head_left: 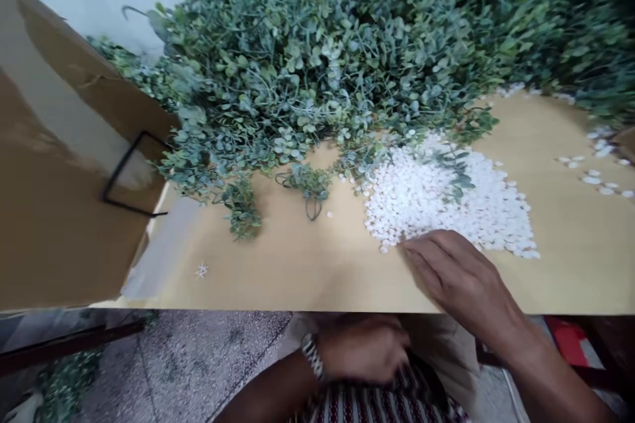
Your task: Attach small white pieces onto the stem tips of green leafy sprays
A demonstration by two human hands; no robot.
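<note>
My right hand (pixel 459 271) reaches onto the table at the near edge of a pile of small white plastic pieces (pixel 411 192). Its fingers are pinched together at the pile's edge; whatever is between the fingertips is too small to make out. A leafy green sprig (pixel 456 175) lies on top of the pile. Below the table edge, my left hand (pixel 364 349), with a metal-band watch (pixel 312 355) at the wrist, rests over my lap. Its fingers are curled, and what they may hold is hidden.
A large heap of artificial green foliage (pixel 317 59) covers the table's back. Two small sprigs, one clump (pixel 241 208) and another (pixel 310 182), lie in front. A cardboard box (pixel 64 165) stands left. Loose white pieces (pixel 598 178) are scattered right; a small star-shaped piece (pixel 201 270) lies front left.
</note>
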